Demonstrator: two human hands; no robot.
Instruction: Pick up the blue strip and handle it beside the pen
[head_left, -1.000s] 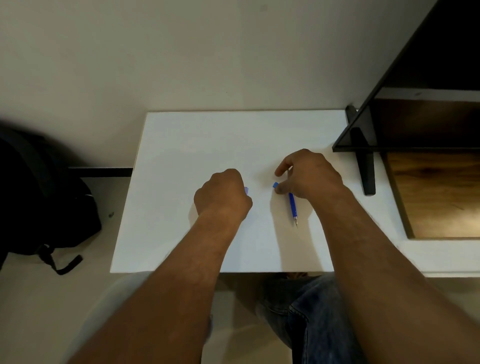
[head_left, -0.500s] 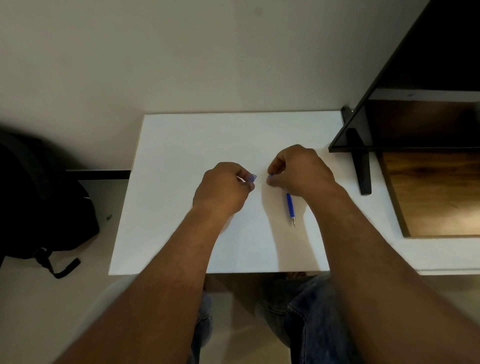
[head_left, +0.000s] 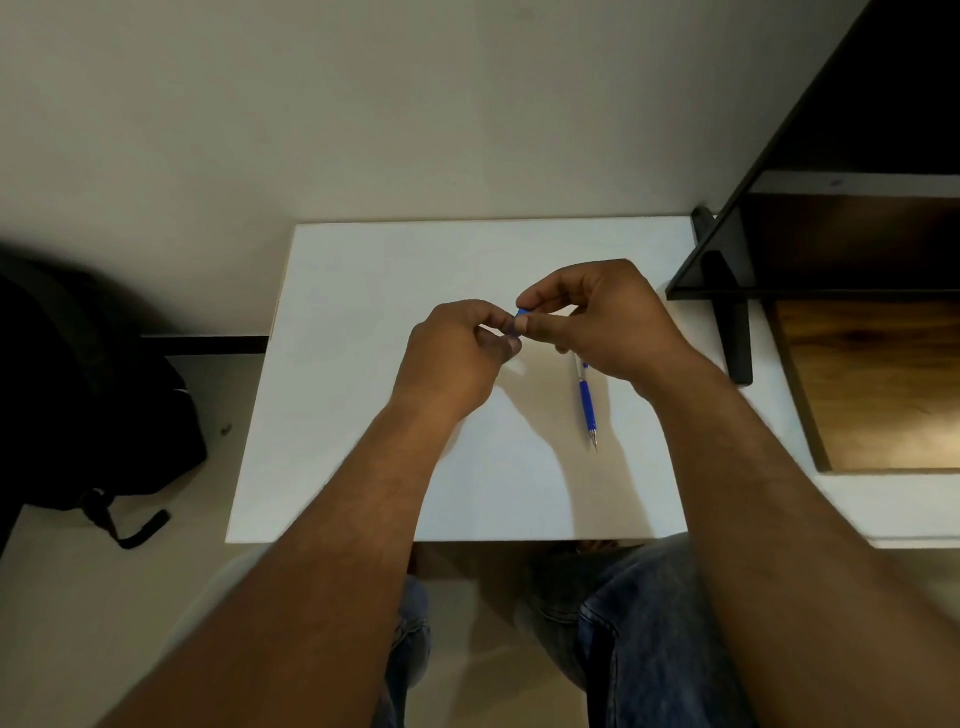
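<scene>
Both grips pinching small blue piece (head_left: 522, 312), blue pen (head_left: 587, 404) lying beneath right hand (head_left: 608, 317), backpack (head_left: 93, 395) well left

1. The pen (head_left: 587, 402) on the table has a bright blue grip, a clear upper barrel and a silvery tip
2. The small piece (head_left: 522, 312) pinched between the fingers is the same blue
3. The tabletop (head_left: 363, 364) is plain white
4. The backpack (head_left: 78, 389) on the floor is black
5. The shelf unit (head_left: 831, 234) has a black frame and a brown wood-grain board
6. The jeans (head_left: 649, 649) are faded blue denim
7. The wall (head_left: 363, 104) is plain off-white
</scene>
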